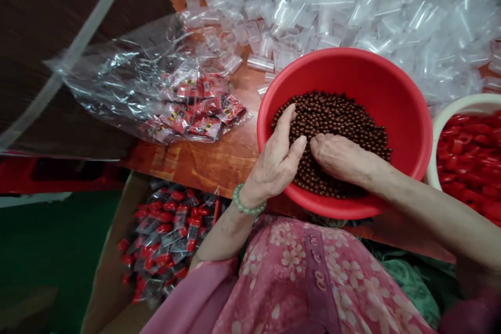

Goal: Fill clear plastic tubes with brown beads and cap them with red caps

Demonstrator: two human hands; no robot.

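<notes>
A red basin [407, 109] holds a heap of small shiny brown balls [352, 120]. My left hand [276, 164], with a green bead bracelet [248, 201] at the wrist, is at the basin's near left rim. Its fingers are stretched out and the thumb stands apart over the balls; nothing shows in it. Deeper in the basin, my right hand [338, 156] rests on the heap with its fingers curled down. Those fingertips are turned away, so what they hold, if anything, is hidden.
Many clear plastic tubes [324, 5] cover the table's far side. A clear bag of red packets [195, 109] lies left, beside a brown box [58, 62]. Below it, a carton [105, 266] holds red-capped tubes [172, 229]. At right stands a white tub [434, 162] of red caps [469, 162].
</notes>
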